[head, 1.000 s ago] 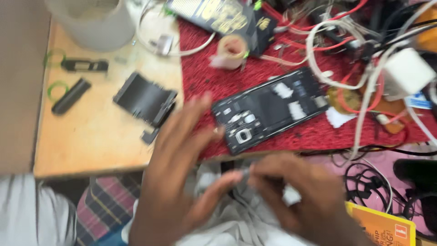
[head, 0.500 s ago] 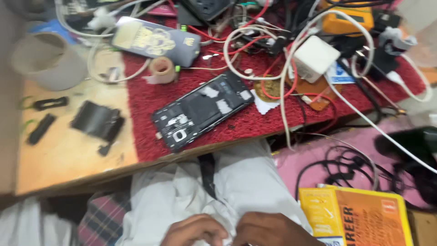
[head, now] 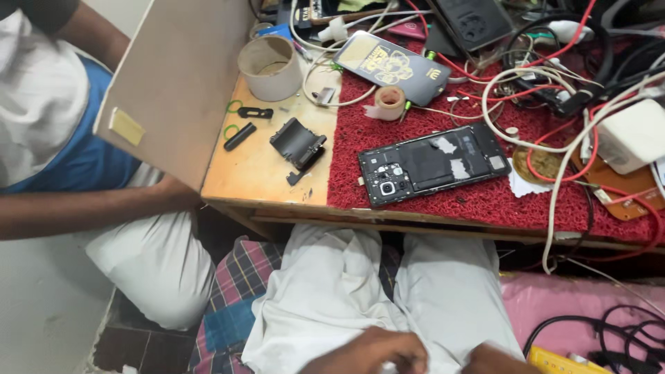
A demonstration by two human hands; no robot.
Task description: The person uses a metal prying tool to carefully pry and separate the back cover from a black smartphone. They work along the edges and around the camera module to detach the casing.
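Note:
My left hand (head: 367, 350) lies low on my lap at the bottom edge, fingers curled over the white cloth (head: 332, 291). Only the top of my right hand (head: 495, 360) shows beside it. Both are cut off by the frame, so what they hold is hidden. Well above them, on the red mat (head: 485, 201), lies an opened black phone (head: 433, 165) with its back off and circuit boards showing. A black phone back cover with a gold design (head: 391, 62) rests further back, and a small tape roll (head: 390, 100) sits next to it.
Black plastic parts (head: 298, 144) and small black pieces (head: 239, 136) lie on the bare wooden table (head: 263, 173). A grey cup (head: 270, 66), a white charger (head: 630, 135) and tangled cables (head: 547, 90) crowd the back. A board (head: 173, 83) stands left; another person's arm (head: 83, 208) is beside it.
My hands have dropped from the table's front edge down to my lap. The view has swung left and back, bringing the board and the other person into sight.

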